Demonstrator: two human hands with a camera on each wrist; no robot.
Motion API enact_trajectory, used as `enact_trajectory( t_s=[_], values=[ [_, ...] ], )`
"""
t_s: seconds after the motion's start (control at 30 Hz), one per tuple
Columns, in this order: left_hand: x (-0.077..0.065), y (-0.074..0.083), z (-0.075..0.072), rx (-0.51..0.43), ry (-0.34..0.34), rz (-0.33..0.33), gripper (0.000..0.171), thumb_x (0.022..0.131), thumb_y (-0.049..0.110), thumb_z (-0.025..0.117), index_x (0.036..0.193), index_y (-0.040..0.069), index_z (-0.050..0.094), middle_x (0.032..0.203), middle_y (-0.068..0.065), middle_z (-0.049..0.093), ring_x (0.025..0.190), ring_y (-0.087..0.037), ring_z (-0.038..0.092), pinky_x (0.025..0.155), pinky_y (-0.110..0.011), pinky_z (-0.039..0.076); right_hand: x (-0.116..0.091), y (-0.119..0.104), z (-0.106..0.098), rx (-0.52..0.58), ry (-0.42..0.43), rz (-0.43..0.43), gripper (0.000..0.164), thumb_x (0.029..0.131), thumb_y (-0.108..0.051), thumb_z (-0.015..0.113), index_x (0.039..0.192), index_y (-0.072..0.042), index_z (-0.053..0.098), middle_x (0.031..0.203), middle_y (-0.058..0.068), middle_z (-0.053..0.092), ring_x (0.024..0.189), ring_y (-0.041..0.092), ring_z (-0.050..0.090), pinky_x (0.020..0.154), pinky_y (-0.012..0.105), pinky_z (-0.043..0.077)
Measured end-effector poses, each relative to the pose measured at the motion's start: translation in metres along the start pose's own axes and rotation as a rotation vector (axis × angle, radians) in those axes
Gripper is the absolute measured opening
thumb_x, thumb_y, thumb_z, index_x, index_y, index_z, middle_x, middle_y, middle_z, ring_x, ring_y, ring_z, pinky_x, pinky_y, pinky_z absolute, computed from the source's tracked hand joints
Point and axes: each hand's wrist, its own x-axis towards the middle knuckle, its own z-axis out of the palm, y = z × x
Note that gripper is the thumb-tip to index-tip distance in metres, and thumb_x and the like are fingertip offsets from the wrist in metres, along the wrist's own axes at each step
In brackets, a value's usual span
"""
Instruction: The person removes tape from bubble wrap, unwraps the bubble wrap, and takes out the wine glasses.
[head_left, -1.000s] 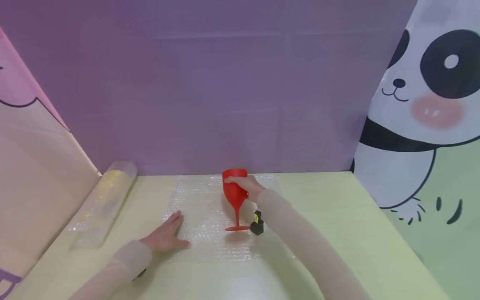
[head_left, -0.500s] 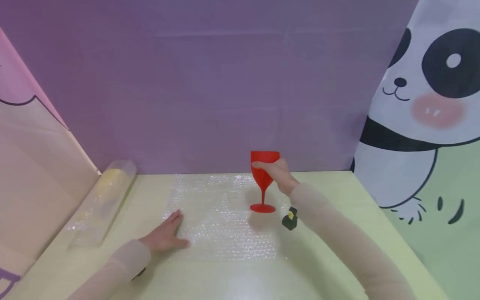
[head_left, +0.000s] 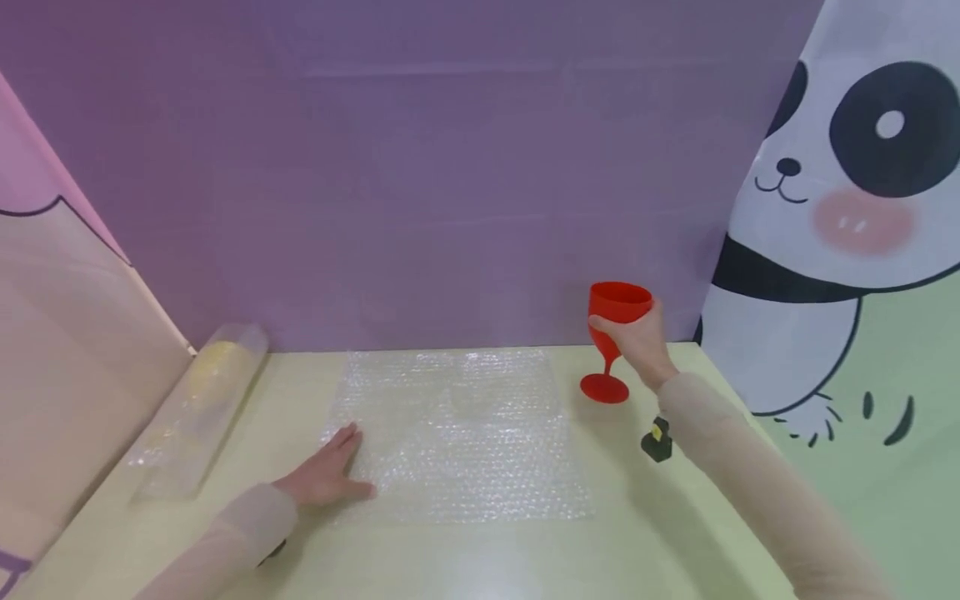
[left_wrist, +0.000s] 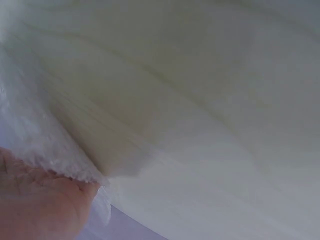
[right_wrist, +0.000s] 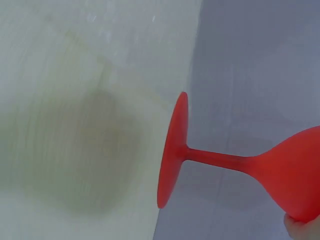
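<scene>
A red goblet (head_left: 619,304) is gripped round its bowl by my right hand (head_left: 639,340), upright with a slight tilt, above the table's back right part. Its round foot (right_wrist: 173,150) and stem show clearly in the right wrist view, off the tabletop, while only a fingertip shows at the bowl. My left hand (head_left: 324,477) rests with straight, spread fingers on the left edge of a flat sheet of bubble wrap (head_left: 457,433). In the left wrist view part of that hand (left_wrist: 40,205) lies against the wrap's edge (left_wrist: 55,145); its fingertips are out of sight there.
A clear wrapped bundle (head_left: 213,392) with something yellow inside lies along the left side of the pale table (head_left: 480,562). A purple backdrop (head_left: 420,192) stands behind the table, with printed panels at both sides, a panda (head_left: 795,333) on the right one.
My right hand has carried the goblet up and to the right, from over the bubble wrap to beyond its right edge. The left hand has stayed in place on the wrap.
</scene>
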Motion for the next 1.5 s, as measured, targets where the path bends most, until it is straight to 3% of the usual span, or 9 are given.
enact_trajectory(
  t_s=[0.3,0.5,0.93,1.5],
  values=[
    [0.001,-0.003,0.0,0.007,0.006,0.009,0.099,0.075,0.044,0.07,0.139,-0.013,0.021,0.149,-0.029,0.009,0.136,-0.046,0.01,0.111,-0.056,0.013,0.015,0.031,-0.036,0.036,0.214,0.016,0.096,0.076,-0.043,0.07,0.143,-0.02,0.004,0.147,0.005,0.024,0.132,0.026,0.026,0.099,0.046,0.044],
    [0.001,-0.003,0.002,0.006,0.005,0.009,0.099,0.074,0.043,0.07,0.139,-0.013,0.021,0.149,-0.029,0.009,0.136,-0.046,0.01,0.111,-0.056,0.013,0.024,0.055,-0.057,0.047,0.297,0.087,0.096,0.077,-0.043,0.068,0.143,-0.025,0.0,0.15,0.001,0.02,0.135,0.024,0.023,0.101,0.045,0.042],
    [0.004,-0.002,0.002,0.006,0.007,-0.004,0.097,0.075,0.042,0.07,0.139,-0.012,0.022,0.149,-0.028,0.01,0.136,-0.045,0.01,0.111,-0.056,0.014,0.042,0.086,-0.073,0.066,0.324,0.184,0.1,0.076,-0.046,0.068,0.143,-0.025,-0.003,0.152,0.002,0.014,0.138,0.025,0.017,0.105,0.046,0.038],
    [0.004,-0.002,0.002,0.004,0.005,-0.012,0.099,0.074,0.044,0.071,0.139,-0.012,0.022,0.149,-0.029,0.01,0.136,-0.045,0.01,0.11,-0.057,0.014,0.046,0.099,-0.072,0.105,0.328,0.164,0.099,0.076,-0.042,0.07,0.142,-0.031,-0.002,0.152,-0.003,0.014,0.138,0.022,0.016,0.104,0.046,0.04]
  ],
)
